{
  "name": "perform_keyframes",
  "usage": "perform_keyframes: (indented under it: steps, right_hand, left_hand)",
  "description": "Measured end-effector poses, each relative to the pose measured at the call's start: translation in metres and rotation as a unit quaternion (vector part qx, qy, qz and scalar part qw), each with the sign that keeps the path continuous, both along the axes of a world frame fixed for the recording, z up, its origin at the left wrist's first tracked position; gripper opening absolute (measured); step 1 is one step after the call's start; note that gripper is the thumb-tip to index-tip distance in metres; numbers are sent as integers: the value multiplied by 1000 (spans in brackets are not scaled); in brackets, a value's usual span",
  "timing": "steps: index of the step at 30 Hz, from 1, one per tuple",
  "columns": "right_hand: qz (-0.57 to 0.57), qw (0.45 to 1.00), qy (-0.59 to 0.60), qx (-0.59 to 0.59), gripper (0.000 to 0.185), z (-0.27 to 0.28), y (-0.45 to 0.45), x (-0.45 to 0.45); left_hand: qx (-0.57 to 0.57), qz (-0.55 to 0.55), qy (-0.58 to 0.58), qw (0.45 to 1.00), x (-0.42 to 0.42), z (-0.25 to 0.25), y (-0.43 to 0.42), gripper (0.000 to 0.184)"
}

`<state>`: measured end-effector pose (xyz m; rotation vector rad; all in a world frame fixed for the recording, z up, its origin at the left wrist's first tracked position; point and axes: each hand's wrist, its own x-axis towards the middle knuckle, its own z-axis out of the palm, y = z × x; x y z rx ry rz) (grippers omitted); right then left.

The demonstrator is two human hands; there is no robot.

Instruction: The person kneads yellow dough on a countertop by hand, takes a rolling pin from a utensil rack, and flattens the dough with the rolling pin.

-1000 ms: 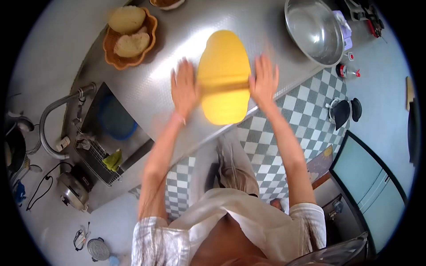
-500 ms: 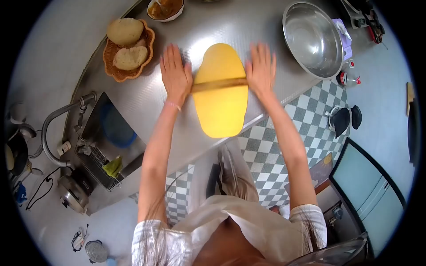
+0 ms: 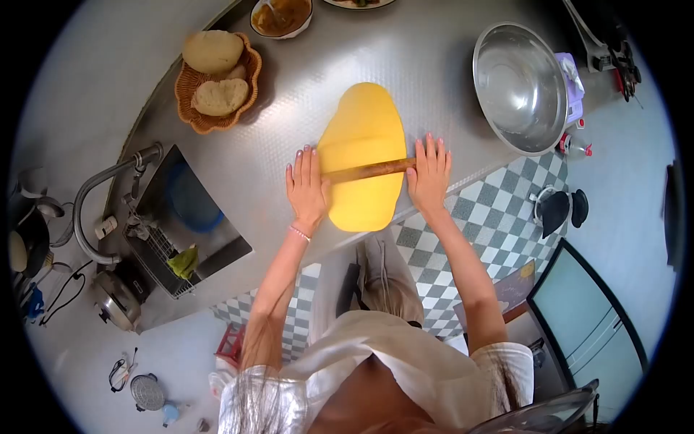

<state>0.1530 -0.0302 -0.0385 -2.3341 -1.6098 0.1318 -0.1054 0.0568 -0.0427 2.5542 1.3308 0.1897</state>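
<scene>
A long sheet of yellow dough [image 3: 363,121] lies flat on the metal counter in front of me. Across its nearer half rests a wooden rolling pin [image 3: 370,172]. My left hand [image 3: 307,189] lies flat over the pin's left end, fingers stretched forward, palm pressing down. On the other end sits my right hand [image 3: 431,177], flat as well with its fingers extended. Both tips of the pin are hidden under my hands. Neither hand's fingers wrap around the wood.
A wicker basket [image 3: 186,92] with bread-like pieces stands at the back left. Beyond it are a bowl of brown sauce [image 3: 282,18] and a partly seen plate [image 3: 359,3]. A steel basin [image 3: 520,87] sits at the right. The sink [image 3: 217,242] is at the left.
Both hands have come back toward my body, and the rolling pin has rolled with them from the dough's middle to its nearer half. The view has shifted slightly.
</scene>
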Motion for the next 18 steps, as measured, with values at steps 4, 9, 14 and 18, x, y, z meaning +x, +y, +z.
perform_keyframes:
  steps: [4,9,14,18]
  right_hand:
    - [-20,998,10,56,59,7,84,37]
    - [8,1000,5,3,60,6,19,10]
    - [-3,998,50,50,62,18,66,22]
    - [0,997,36,62,63,12,50,17]
  left_hand:
    - [105,-13,-78,991,69,38,120,58]
    - [42,-11,-34,999,22,2,41,56]
    - [53,0,-53,997,61,33,103,58]
    - [75,-1,-70,995,49,13,94,57]
